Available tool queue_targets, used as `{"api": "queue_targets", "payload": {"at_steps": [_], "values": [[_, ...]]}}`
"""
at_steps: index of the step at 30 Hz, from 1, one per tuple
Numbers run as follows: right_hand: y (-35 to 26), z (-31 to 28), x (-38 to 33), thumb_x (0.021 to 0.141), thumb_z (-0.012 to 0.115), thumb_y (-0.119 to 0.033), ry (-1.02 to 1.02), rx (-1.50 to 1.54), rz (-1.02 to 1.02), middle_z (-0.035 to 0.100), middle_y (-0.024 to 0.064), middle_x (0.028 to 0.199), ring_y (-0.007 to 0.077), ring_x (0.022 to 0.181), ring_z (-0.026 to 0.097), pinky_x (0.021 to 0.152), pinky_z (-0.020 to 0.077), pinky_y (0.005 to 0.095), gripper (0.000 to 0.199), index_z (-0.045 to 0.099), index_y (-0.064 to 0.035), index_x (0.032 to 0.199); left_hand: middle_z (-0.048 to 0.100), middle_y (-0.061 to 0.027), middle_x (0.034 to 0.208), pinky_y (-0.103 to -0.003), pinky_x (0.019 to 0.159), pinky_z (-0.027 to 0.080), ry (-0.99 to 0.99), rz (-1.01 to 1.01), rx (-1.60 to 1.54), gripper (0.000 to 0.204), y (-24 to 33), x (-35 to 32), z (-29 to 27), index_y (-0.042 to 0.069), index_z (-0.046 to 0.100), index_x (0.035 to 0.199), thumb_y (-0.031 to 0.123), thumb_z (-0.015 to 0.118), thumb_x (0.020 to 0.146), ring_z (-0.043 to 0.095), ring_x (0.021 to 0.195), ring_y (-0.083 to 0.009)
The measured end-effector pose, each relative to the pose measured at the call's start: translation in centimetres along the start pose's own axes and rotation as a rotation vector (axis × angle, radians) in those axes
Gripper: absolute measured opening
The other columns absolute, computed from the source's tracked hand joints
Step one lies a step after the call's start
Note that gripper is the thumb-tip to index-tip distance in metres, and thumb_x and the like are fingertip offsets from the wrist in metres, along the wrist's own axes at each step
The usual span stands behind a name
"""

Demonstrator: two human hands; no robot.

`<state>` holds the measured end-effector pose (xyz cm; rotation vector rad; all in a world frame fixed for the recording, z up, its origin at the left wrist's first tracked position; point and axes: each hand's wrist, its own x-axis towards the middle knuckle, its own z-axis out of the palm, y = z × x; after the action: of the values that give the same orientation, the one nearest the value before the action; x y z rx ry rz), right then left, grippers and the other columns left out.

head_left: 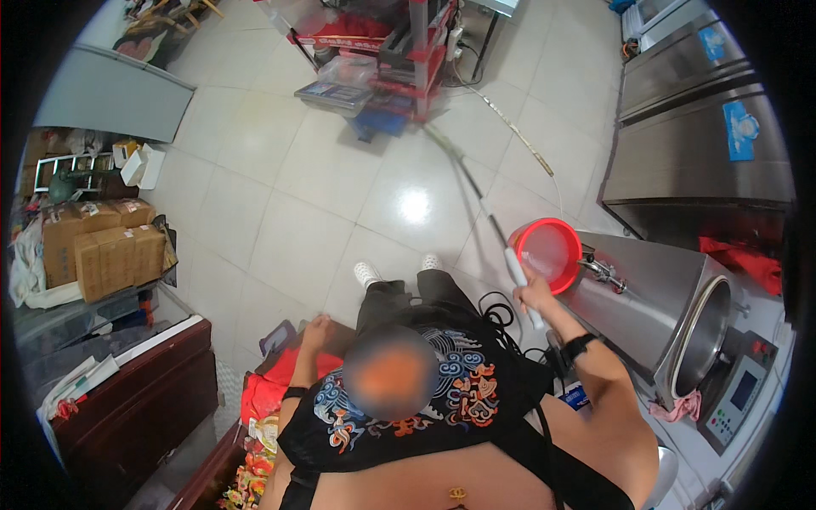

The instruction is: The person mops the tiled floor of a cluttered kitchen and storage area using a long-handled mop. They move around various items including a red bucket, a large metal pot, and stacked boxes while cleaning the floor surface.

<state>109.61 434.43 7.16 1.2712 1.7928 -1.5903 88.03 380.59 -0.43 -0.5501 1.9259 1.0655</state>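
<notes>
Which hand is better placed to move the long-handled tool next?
Probably your right hand: it grips the long-handled tool, close to the red bucket. Your left hand is on your other side, near the red cloth, well away from the tool.

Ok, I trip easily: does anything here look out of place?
Yes. Black cable sits in loose loops near the right fingers, which grip a pale handle, and a long thin strip lies across the floor tiles. Both look odd: loose rather than tidied away.
</notes>
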Motion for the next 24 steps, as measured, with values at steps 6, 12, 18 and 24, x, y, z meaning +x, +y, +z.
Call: {"api": "queue_targets", "payload": {"at_steps": [6, 12, 18, 24], "values": [[-2.9, -2.6, 16.3, 0.068, 0.061, -0.016, 0.391, -0.653, -0.308, 0.064, 0.0187, 0.079, 0.0326, 0.069, 0.064, 0.064, 0.0521, 0.041, 0.039, 0.051, -0.0061, 0.105, 0.051, 0.0019, 0.064, -0.022, 0.044, 0.037, -0.001, 0.056, -0.014, 0.02, -0.7, -1.6, -1.4, 0.003, 0.059, 0.097, 0.021, 0.052, 0.092, 0.046, 0.052, -0.0072], [-9.8, -3.3, 25.1, 0.069, 0.057, -0.005, 0.213, -0.607, -0.126, 0.063, 0.0208, 0.076, 0.0294, 0.059, 0.064, 0.056, 0.0532, 0.0392, 0.048, 0.043, 0.0018, 0.114, 0.056, 0.0007, 0.078, -0.022, 0.055, 0.043, -0.017, 0.077, -0.051, 0.026, 0.3, -2.6, -1.3, 0.0, 0.055, 0.111, 0.017, 0.053, 0.092, 0.052, 0.066, -0.0081], [-4.0, -3.6, 20.3, 0.07, 0.053, -0.003, 0.196, -0.912, -0.19, 0.061, 0.0282, 0.089, 0.0399, 0.086, 0.062, 0.072, 0.0502, 0.0452, 0.064, 0.033, 0.0011, 0.131, 0.058, 0.0015, 0.079, -0.023, 0.054, 0.042, 0.007, 0.053, 0.123, 0.025, 1.5, -2.6, 1.2, 0.004, 0.058, 0.109, 0.021, 0.054, 0.091, 0.054, 0.065, -0.0086], [-3.4, -5.1, 11.9, 0.078, 0.054, -0.008, 0.12, -0.949, -0.057, 0.061, 0.0271, 0.097, 0.04, 0.091, 0.06, 0.077, 0.049, 0.0463, 0.064, 0.026, -0.0053, 0.136, 0.057, 0.002, 0.075, -0.024, 0.055, 0.043, -0.054, 0.007, 0.259, 0.022, 2.8, -0.4, 1.9, 0.007, 0.059, 0.102, 0.024, 0.054, 0.091, 0.054, 0.064, -0.0091]]}}
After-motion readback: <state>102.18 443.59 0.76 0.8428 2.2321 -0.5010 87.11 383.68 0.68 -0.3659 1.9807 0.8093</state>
